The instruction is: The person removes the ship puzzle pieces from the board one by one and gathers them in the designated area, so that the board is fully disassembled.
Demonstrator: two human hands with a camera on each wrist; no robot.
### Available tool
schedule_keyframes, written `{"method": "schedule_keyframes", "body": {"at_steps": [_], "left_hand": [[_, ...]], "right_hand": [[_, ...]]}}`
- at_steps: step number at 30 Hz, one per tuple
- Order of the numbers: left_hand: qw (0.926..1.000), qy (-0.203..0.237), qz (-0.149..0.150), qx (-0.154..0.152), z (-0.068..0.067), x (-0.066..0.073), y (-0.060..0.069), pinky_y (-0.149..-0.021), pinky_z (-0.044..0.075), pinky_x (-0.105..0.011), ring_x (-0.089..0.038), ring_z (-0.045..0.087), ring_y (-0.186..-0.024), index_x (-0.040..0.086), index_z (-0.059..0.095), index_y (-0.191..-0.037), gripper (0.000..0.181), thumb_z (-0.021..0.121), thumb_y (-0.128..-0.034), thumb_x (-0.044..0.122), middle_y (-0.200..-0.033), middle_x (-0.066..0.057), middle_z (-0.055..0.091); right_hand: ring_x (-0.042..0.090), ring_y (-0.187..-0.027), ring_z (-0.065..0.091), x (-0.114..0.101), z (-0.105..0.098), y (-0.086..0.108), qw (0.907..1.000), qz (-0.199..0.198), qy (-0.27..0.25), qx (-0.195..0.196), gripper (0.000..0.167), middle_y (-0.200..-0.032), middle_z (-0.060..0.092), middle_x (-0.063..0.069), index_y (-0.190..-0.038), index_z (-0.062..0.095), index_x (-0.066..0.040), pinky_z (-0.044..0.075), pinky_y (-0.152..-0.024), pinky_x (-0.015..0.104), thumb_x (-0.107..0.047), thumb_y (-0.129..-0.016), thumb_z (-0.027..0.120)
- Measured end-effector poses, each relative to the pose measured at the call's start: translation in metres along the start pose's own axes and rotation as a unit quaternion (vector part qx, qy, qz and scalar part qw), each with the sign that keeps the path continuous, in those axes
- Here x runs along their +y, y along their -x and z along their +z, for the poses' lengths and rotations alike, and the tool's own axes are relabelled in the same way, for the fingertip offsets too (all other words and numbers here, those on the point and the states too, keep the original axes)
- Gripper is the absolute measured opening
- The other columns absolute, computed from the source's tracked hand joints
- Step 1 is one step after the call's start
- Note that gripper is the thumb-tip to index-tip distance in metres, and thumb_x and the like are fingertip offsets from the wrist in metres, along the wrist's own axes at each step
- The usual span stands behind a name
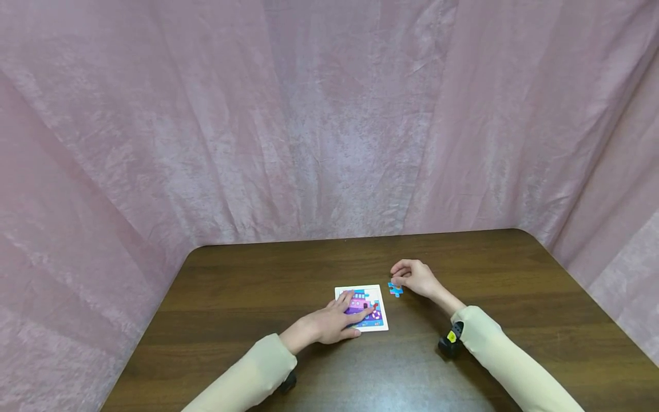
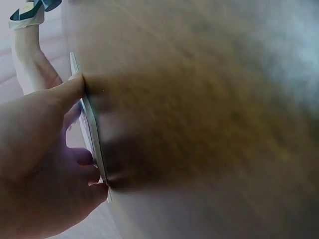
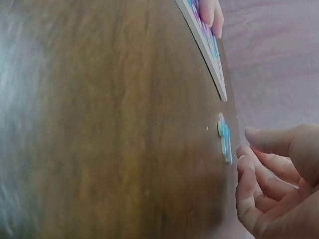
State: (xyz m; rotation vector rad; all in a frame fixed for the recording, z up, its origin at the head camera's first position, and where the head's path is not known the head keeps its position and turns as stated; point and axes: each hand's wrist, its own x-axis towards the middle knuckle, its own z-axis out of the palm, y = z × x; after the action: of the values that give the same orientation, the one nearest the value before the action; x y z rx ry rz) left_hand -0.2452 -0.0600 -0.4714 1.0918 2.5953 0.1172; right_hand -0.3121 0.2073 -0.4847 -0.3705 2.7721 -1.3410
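Observation:
A white-framed puzzle board (image 1: 382,316) with a pink, purple and blue ship picture lies flat on the table. My left hand (image 1: 329,323) rests across it with spread fingers; the left wrist view shows its thumb and fingertips along the edge of the board (image 2: 93,124). Right of the board lies a loose blue puzzle piece (image 1: 395,289), apart from it. My right hand (image 1: 418,279) hovers by that piece, fingers bent. In the right wrist view a gap shows between thumb and fingers of the hand (image 3: 281,174), which holds nothing, and the piece (image 3: 225,139) lies beside it.
The brown wooden table (image 1: 247,286) has rounded far corners. Pink curtains (image 1: 329,126) hang behind and at both sides. A black wrist device (image 1: 449,343) sits at the right sleeve, and part of another shows under the left sleeve.

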Motion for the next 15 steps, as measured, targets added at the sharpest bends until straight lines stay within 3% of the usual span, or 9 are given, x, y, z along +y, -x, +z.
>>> {"method": "schedule_keyframes", "body": {"at_steps": [8, 15], "left_hand": [[1.0000, -0.002, -0.005, -0.001, 0.000, -0.001, -0.001, -0.118, 0.026, -0.046, -0.035, 0.012, -0.150, 0.039, 0.023, -0.153, 0.056, 0.044, -0.1009, 0.044, -0.161, -0.022, 0.013], [0.9995, 0.015, -0.027, -0.002, 0.000, 0.000, -0.002, -0.115, 0.031, -0.048, -0.034, 0.015, -0.150, 0.033, 0.027, -0.153, 0.061, 0.048, -0.0978, 0.048, -0.162, -0.017, 0.015]], "right_hand": [[0.014, -0.077, 0.066, -0.011, 0.006, 0.004, 0.9992, -0.036, 0.015, -0.008, 0.011, -0.088, 0.072, 0.010, -0.098, 0.068, -0.001, 0.050, -0.066, 0.022, -0.007, -0.090, 0.065], [0.018, -0.069, 0.064, -0.020, 0.014, 0.007, 0.9970, -0.057, 0.000, -0.053, 0.013, -0.091, 0.071, 0.015, -0.102, 0.066, 0.000, 0.050, -0.058, 0.023, -0.007, -0.093, 0.061]]}}
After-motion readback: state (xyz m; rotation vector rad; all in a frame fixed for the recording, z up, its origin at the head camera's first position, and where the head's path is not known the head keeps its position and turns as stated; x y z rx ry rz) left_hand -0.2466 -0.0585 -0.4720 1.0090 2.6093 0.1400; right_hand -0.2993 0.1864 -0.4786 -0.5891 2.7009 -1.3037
